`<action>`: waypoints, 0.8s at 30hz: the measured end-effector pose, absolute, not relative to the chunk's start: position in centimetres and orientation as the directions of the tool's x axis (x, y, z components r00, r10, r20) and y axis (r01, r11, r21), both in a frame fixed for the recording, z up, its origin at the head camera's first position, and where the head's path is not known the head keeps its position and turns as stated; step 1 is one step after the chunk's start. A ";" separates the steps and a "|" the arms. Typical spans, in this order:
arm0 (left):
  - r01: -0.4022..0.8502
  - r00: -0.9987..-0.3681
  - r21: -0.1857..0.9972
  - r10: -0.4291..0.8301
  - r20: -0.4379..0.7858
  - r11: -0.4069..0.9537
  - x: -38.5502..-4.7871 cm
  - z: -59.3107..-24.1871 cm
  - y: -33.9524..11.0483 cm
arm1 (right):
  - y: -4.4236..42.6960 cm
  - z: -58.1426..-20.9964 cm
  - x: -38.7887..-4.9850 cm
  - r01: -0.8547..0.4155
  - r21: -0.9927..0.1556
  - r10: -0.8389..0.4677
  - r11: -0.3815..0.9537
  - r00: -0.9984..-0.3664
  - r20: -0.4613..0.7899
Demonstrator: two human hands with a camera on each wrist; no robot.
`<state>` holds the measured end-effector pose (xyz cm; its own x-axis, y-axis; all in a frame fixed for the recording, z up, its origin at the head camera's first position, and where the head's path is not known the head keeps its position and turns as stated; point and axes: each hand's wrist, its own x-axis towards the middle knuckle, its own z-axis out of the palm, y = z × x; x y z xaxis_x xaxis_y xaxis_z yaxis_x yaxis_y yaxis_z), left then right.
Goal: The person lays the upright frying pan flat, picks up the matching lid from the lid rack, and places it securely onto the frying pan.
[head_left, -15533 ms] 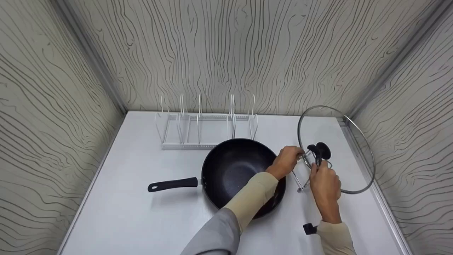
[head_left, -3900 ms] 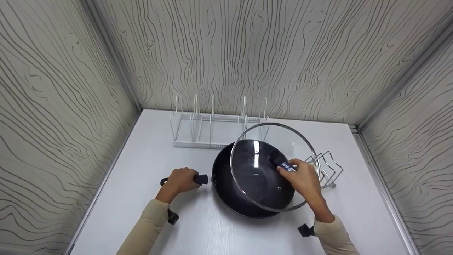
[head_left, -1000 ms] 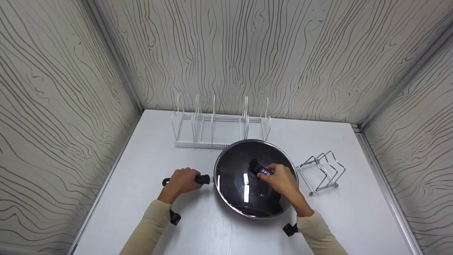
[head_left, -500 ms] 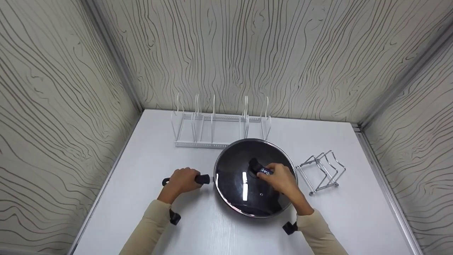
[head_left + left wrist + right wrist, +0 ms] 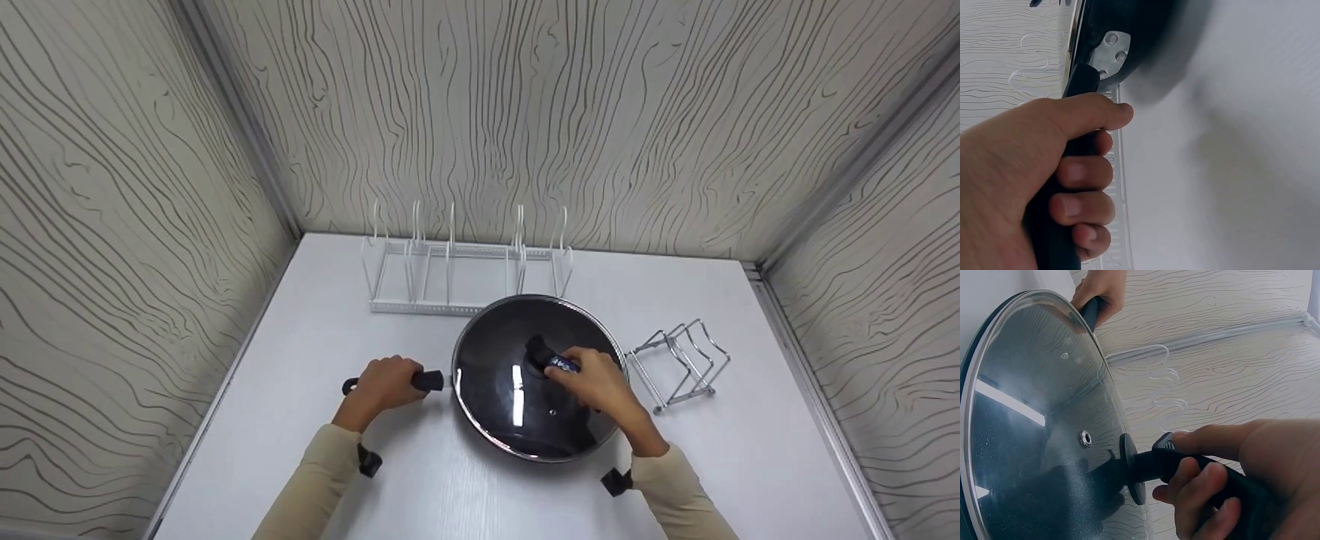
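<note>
A black wok (image 5: pixel 1145 28) stands on the white table, its handle (image 5: pixel 428 381) pointing left. My left hand (image 5: pixel 386 384) grips that handle, fingers and thumb curled round it in the left wrist view. Over the wok lies a glass lid (image 5: pixel 502 405) with a metal rim, which lines up with the wok's edge. My right hand (image 5: pixel 596 382) holds the lid's black knob (image 5: pixel 1157 464), the fingers wrapped round its long grip. A small steam vent (image 5: pixel 1085 439) shows in the glass in the right wrist view. The wok's inside is seen only darkly through the lid.
A white wire rack (image 5: pixel 427 306) with several upright loops stands behind the wok, near the back wall. Right of the wok sits a small chrome wire stand (image 5: pixel 681 367). Patterned walls (image 5: pixel 480 112) enclose the table (image 5: pixel 315 480) at the back and sides.
Earlier the right hand lifted the lid from the chrome stand and brought it left onto the wok, while the left hand took the wok's handle. Over the last second almost nothing has moved.
</note>
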<state>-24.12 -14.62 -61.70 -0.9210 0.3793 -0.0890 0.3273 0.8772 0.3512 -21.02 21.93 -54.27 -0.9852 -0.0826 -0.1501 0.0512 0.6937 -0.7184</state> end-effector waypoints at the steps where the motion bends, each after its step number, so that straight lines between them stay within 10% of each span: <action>1: 0.329 -0.921 0.349 0.380 -0.089 0.877 -24.1 -61.7 -14.6 | 22.0 -54.3 -21.0 0.042 -0.716 -0.088 0.697 -0.986 -0.143; 24: 0.236 -0.895 0.512 0.390 -0.216 0.826 -24.6 -59.4 -15.0 | 26.2 -53.6 -22.5 -0.055 -0.654 -0.171 0.754 -0.978 -0.115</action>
